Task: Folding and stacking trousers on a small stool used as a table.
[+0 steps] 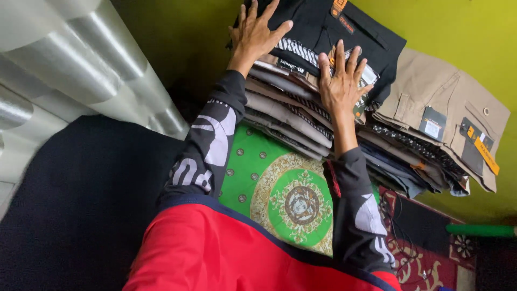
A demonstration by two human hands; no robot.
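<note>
Both hands lie flat with the fingers spread on a pile of folded trousers point(293, 116); neither one pinches or holds anything. The left hand point(257, 33) presses with its open palm on the black trousers point(318, 27) at the top of the pile, near the yellow-green wall point(463, 27). The right hand point(340, 83) rests a little lower, on the striped and grey folded edges. This pile is tall, in grey, brown and black layers, and it stands on a green patterned cloth point(280, 188). Just beside it, on the right, a second pile carries beige trousers point(441, 97) with paper tags
</note>
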